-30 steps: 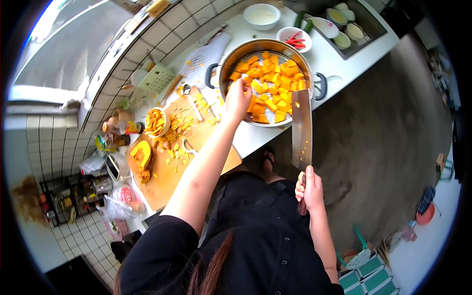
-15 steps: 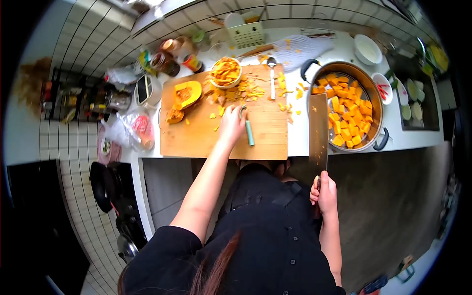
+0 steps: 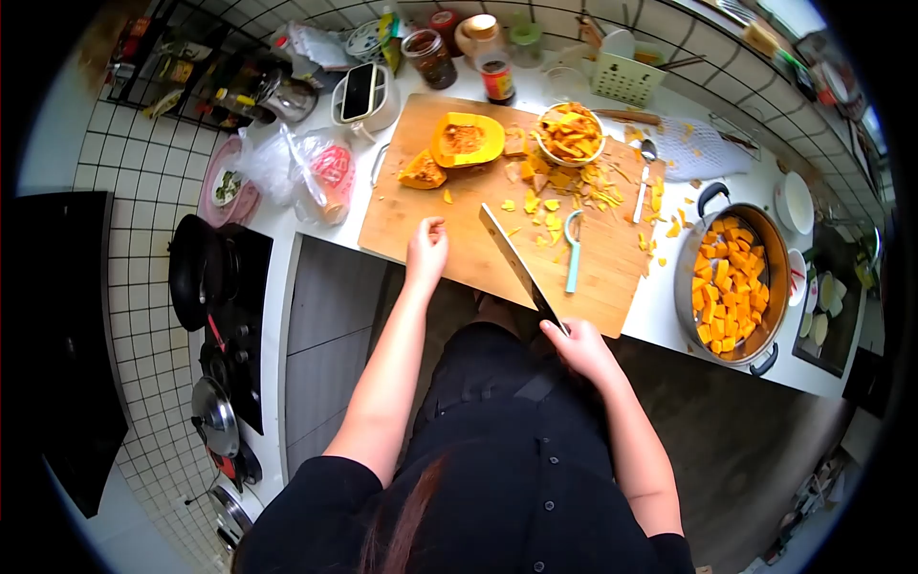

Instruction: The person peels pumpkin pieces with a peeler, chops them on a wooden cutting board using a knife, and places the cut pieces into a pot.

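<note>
My right hand grips a cleaver by its handle, the blade tilted up and left over the cutting board's front part. Loosely curled, my left hand hovers at the board's front left edge with nothing seen in it. On the wooden cutting board lie a pumpkin half and a smaller pumpkin chunk beside it. A peeler with a pale green handle rests right of the blade, apart from both hands. Peelings are scattered behind it.
A bowl heaped with pumpkin scraps stands at the board's back. A spoon lies at its right. Further right is a large pot of pumpkin cubes. Jars, plastic bags and a stove are to the left.
My left hand has let go of the peeler and moved left. My right hand has brought the cleaver from beside the pot to the board. The view has turned left.
</note>
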A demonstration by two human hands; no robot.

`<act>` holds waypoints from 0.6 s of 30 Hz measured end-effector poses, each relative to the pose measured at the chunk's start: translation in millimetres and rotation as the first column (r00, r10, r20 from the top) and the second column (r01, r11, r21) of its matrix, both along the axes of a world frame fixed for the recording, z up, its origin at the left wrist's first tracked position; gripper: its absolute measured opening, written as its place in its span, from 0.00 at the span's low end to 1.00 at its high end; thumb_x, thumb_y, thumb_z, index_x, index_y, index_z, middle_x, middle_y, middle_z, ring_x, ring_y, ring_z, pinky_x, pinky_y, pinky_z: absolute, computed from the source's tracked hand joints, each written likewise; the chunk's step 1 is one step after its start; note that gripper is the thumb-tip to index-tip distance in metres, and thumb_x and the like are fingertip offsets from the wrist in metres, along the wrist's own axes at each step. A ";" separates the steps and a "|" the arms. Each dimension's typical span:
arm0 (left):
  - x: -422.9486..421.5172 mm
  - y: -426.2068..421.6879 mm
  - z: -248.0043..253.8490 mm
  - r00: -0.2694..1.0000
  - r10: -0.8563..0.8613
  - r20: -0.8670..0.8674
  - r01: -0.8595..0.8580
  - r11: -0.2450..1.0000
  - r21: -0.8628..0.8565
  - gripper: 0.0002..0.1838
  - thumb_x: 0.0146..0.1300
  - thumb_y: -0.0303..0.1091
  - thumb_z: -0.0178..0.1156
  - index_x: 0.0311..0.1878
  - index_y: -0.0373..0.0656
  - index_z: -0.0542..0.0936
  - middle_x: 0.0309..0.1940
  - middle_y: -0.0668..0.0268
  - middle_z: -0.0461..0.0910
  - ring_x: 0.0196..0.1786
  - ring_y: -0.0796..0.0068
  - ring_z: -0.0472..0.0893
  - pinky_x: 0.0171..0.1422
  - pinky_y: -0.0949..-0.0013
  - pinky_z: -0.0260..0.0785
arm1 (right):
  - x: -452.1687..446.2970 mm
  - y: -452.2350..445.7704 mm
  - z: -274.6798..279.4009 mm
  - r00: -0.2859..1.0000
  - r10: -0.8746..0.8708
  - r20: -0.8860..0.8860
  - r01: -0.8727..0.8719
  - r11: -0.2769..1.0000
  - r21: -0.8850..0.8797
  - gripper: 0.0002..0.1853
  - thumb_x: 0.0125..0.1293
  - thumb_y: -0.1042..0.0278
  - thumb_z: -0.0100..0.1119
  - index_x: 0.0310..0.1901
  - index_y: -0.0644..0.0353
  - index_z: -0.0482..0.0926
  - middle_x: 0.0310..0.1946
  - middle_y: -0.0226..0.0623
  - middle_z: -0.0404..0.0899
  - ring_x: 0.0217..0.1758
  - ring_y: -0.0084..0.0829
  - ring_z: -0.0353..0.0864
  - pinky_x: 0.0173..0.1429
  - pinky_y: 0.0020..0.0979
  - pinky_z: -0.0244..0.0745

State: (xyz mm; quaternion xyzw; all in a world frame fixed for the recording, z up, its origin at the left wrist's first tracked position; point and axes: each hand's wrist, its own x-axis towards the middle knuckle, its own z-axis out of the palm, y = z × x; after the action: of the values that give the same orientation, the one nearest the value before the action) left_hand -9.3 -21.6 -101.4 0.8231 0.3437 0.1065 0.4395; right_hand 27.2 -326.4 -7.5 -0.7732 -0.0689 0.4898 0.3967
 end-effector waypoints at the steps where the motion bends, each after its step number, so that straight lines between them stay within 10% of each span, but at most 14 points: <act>1: -9.8 15.7 1.7 0.999 0.026 -0.038 -0.025 1.000 0.016 0.11 0.64 0.30 0.56 0.48 0.37 0.76 0.35 0.65 0.79 0.35 0.79 0.77 0.44 0.75 0.71 | 1.3 12.9 -7.7 0.998 0.061 0.035 -0.061 0.998 -0.013 0.25 0.66 0.49 0.55 0.23 0.66 0.72 0.13 0.37 0.69 0.17 0.25 0.67 0.26 0.32 0.66; 18: 80.3 124.8 4.7 0.888 -0.397 -0.232 0.459 0.783 0.420 0.45 0.43 0.42 0.72 0.67 0.51 0.62 0.58 0.55 0.65 0.65 0.53 0.64 0.67 0.55 0.60 | 6.6 61.2 -38.8 0.917 -0.323 0.235 0.360 0.923 -0.138 0.23 0.66 0.52 0.58 0.24 0.67 0.72 0.11 0.32 0.66 0.16 0.23 0.63 0.24 0.32 0.62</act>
State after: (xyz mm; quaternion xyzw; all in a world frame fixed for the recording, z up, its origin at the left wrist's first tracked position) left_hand 71.0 103.1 -96.6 0.9652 0.1401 0.0285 0.2190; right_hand 33.9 -265.2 -46.3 -0.8525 0.0708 0.3335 0.3962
